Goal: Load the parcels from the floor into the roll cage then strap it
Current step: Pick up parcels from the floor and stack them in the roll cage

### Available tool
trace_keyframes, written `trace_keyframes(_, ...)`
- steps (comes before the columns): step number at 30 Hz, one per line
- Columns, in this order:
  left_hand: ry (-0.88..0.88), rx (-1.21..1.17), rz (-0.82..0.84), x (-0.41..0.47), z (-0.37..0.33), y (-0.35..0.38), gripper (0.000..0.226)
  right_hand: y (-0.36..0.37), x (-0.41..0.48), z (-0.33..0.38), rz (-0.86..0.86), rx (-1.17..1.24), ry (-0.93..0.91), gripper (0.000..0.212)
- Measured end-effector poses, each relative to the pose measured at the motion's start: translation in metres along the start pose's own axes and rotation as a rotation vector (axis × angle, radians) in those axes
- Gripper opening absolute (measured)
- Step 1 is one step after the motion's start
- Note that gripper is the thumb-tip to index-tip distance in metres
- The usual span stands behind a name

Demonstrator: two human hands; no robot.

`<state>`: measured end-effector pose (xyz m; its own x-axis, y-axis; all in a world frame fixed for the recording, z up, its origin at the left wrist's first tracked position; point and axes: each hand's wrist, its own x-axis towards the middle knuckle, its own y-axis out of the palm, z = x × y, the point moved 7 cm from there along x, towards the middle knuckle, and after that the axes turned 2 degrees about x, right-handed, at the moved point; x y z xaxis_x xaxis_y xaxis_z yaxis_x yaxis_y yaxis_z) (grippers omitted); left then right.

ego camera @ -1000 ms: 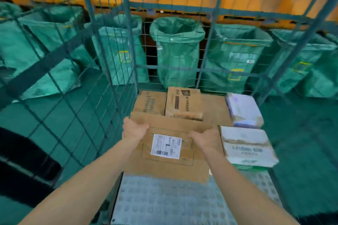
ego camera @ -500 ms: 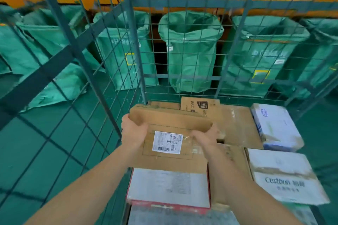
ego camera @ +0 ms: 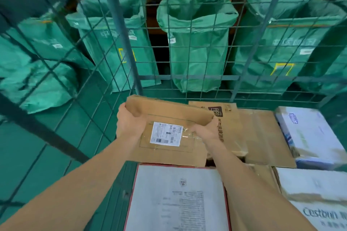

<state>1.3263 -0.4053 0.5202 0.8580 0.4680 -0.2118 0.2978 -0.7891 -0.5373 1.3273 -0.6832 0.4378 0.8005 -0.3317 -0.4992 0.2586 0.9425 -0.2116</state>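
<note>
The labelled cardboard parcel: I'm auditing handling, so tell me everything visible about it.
The cardboard parcel is flat, brown and creased, with a white barcode label inside a taped rectangle on its upper face; a strip along its far edge bends at a crease. It is held by the back left corner of the roll cage. The left grip holds its far left corner, the right grip its far right end. Its near edge hides part of a red-edged white parcel.

Head-worn camera looks forward and down, close over the roll cage point(ego camera: 120, 30).
</note>
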Motion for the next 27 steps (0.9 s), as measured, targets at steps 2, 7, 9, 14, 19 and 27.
trace_keyframes(2,0.019,0.033,0.006,0.017,-0.004,0.015,0.063,0.008,0.026,0.004,-0.001,0.004,0.006,0.114)
trace_keyframes(7,0.103,0.156,-0.015,0.063,-0.012,0.047,0.065,0.026,0.092,0.014,0.025,-0.067,-0.052,0.099)
trace_keyframes(9,0.127,0.204,-0.056,0.084,-0.019,0.055,0.064,0.032,0.116,0.021,0.023,-0.062,-0.076,0.084)
trace_keyframes(14,0.188,0.220,-0.054,0.107,-0.039,0.075,0.040,0.034,0.141,0.019,0.033,-0.030,-0.051,0.083)
trace_keyframes(19,0.195,0.250,0.061,0.102,-0.032,0.093,0.030,0.028,0.128,-0.015,0.020,-0.074,0.037,0.086)
trace_keyframes(27,0.234,0.282,0.118,0.136,-0.023,0.091,0.062,0.035,0.149,0.016,-0.013,-0.087,-0.051,0.080)
